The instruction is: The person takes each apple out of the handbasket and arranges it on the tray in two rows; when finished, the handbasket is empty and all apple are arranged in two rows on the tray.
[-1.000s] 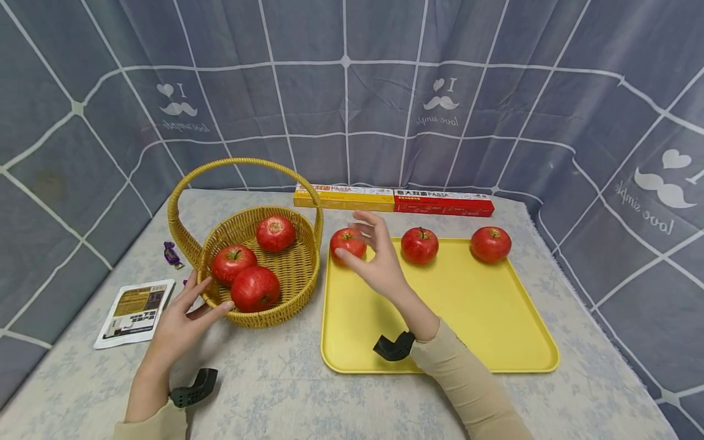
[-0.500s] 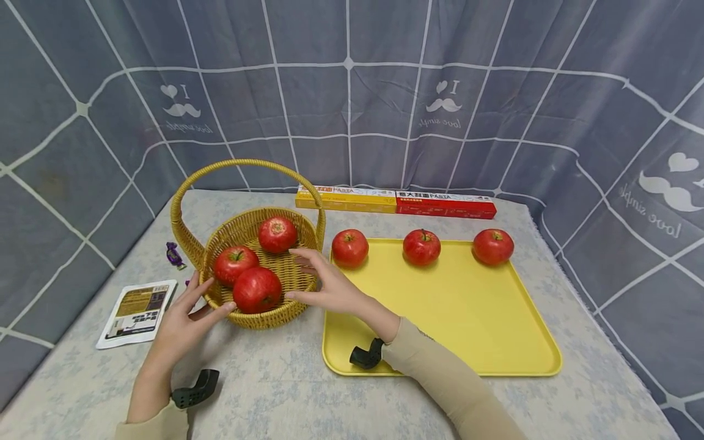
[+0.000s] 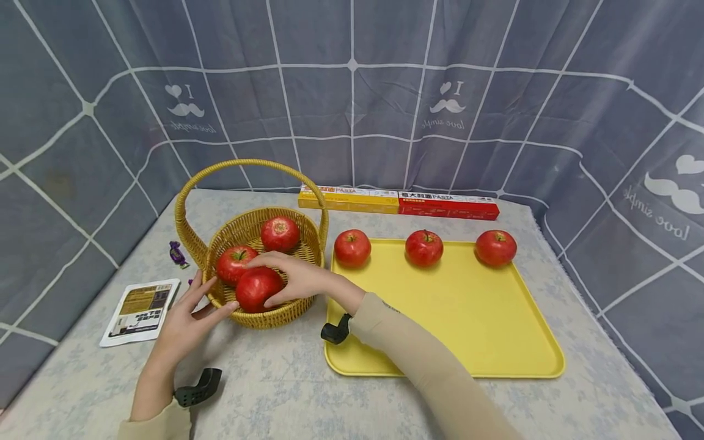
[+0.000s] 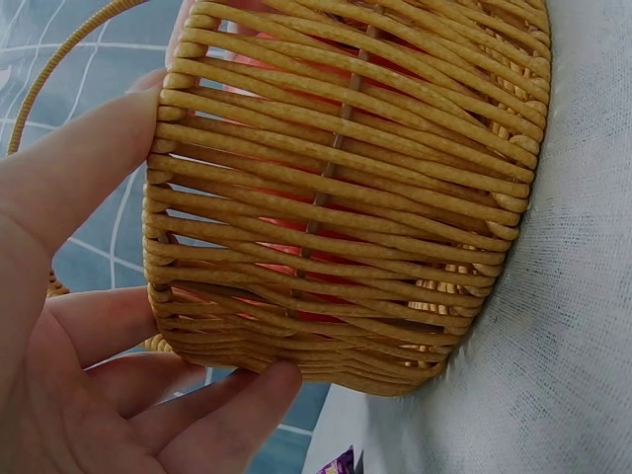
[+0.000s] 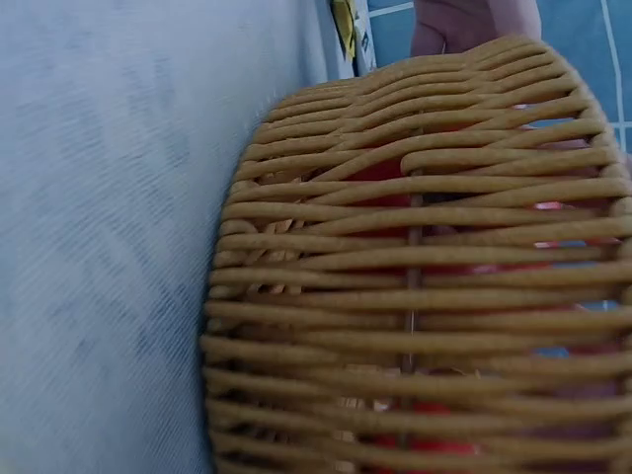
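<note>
A yellow wicker basket [image 3: 283, 318] with a tall arched handle stands at the left and holds several red apples. My left hand [image 3: 184, 324] holds its near left rim, the thumb over the edge and the other fingers along the outer wall, as the left wrist view shows. Inside the basket, my right hand [image 3: 297, 278] reaches in from the right, fingers and thumb round the front apple [image 3: 255, 290]. Another apple [image 3: 233, 263] touches that one on the left, and a third apple [image 3: 280, 233] sits farther back. In the right wrist view the woven wall [image 5: 415, 286] hides most of the right hand.
To the right lies a yellow tray [image 3: 456, 318] with an apple [image 3: 352, 248], a second apple [image 3: 424, 247] and a third apple [image 3: 495, 248] along its far edge. Behind are a yellow pasta box [image 3: 352, 200] and a red pasta box [image 3: 448, 206]. A white packet [image 3: 140, 311] and purple candy [image 3: 177, 253] lie left.
My right hand has moved left from above the tray's far left apple into the basket and has taken hold of the front apple. The left hand has stayed on the rim.
</note>
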A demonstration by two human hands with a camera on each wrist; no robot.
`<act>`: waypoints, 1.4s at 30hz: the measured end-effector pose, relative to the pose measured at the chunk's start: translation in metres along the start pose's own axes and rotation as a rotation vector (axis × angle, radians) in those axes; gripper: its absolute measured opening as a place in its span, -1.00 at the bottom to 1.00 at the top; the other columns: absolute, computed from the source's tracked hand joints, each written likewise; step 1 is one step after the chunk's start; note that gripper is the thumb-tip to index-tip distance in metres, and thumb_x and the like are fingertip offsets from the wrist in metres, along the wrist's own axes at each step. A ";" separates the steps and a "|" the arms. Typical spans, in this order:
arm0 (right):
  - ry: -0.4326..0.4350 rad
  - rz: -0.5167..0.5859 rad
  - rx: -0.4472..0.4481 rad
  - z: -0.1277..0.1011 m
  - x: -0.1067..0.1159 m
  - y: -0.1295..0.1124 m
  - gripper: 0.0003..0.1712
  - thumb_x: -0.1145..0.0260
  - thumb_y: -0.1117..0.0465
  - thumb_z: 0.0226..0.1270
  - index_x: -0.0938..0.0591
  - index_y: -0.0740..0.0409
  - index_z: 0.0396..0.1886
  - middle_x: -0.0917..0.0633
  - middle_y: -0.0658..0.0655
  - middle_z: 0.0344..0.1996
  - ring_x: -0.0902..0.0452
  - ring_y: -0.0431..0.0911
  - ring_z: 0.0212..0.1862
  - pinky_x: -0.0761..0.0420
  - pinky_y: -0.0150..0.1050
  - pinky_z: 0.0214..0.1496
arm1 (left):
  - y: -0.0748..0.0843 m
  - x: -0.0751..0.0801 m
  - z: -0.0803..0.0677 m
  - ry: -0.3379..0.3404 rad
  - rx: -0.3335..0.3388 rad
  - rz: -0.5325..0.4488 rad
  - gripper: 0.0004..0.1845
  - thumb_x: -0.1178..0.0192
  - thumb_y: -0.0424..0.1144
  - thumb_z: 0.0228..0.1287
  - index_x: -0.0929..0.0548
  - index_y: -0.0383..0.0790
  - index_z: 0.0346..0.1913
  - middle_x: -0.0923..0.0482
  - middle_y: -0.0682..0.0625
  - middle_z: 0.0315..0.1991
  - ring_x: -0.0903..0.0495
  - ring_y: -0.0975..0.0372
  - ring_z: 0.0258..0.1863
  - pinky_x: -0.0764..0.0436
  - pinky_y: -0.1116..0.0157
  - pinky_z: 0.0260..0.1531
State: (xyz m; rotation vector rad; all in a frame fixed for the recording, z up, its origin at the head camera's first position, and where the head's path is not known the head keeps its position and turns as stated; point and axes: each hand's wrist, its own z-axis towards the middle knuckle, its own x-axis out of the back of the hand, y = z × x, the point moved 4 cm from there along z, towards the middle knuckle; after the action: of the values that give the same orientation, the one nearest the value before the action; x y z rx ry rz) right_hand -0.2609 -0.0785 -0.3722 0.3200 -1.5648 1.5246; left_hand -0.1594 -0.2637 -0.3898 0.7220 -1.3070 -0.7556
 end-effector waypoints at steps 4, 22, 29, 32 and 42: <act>-0.068 -0.033 -0.036 0.007 -0.004 0.001 -0.23 -0.45 0.17 0.11 -0.37 -0.07 0.34 -0.32 -0.03 0.32 -0.13 -0.25 0.33 -0.26 -0.35 0.31 | 0.000 -0.001 0.000 -0.005 0.007 0.003 -0.17 -0.28 -0.05 0.21 -0.18 -0.48 0.37 0.27 -0.23 0.47 -0.11 -0.20 0.33 -0.44 0.65 -0.09; 0.002 0.114 -0.102 0.012 0.003 0.009 -0.54 -0.40 0.28 0.08 -0.57 0.05 0.04 -0.44 0.00 0.04 -0.30 -0.23 0.04 -0.40 -0.50 0.08 | -0.001 0.000 0.002 -0.004 -0.003 -0.019 -0.18 -0.30 -0.13 0.20 -0.17 -0.50 0.37 0.29 -0.26 0.47 -0.03 -0.20 0.35 -0.40 0.71 -0.11; -0.116 0.160 -0.103 0.014 -0.002 0.012 -0.51 -0.36 0.24 0.15 -0.50 0.04 0.11 -0.48 -0.06 0.08 -0.34 -0.30 0.06 -0.38 -0.47 0.12 | 0.000 0.000 0.001 0.010 -0.014 -0.021 -0.20 -0.30 -0.12 0.20 -0.20 -0.49 0.36 0.23 -0.26 0.46 -0.09 -0.18 0.33 -0.37 0.75 -0.14; -0.101 0.178 -0.094 0.014 -0.001 0.012 -0.54 -0.34 0.28 0.14 -0.51 0.07 0.07 -0.49 -0.04 0.06 -0.35 -0.29 0.04 -0.40 -0.46 0.11 | 0.000 0.000 0.001 0.011 -0.016 -0.020 -0.20 -0.30 -0.12 0.20 -0.20 -0.49 0.36 0.23 -0.26 0.46 -0.10 -0.20 0.33 -0.38 0.75 -0.14; 0.081 0.185 -0.067 -0.004 0.025 -0.002 -0.54 -0.29 0.31 0.15 -0.52 0.05 0.09 -0.50 -0.04 0.08 -0.38 -0.23 0.00 -0.47 -0.43 0.03 | 0.000 0.000 0.000 0.014 -0.011 -0.022 -0.20 -0.30 -0.12 0.20 -0.20 -0.49 0.36 0.24 -0.25 0.47 -0.12 -0.20 0.31 -0.38 0.74 -0.14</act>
State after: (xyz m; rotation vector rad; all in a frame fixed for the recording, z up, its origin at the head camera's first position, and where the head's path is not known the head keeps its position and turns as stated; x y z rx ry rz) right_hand -0.2715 -0.0655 -0.3530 0.0763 -1.6129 1.6005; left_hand -0.1593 -0.2641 -0.3895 0.7332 -1.2831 -0.7739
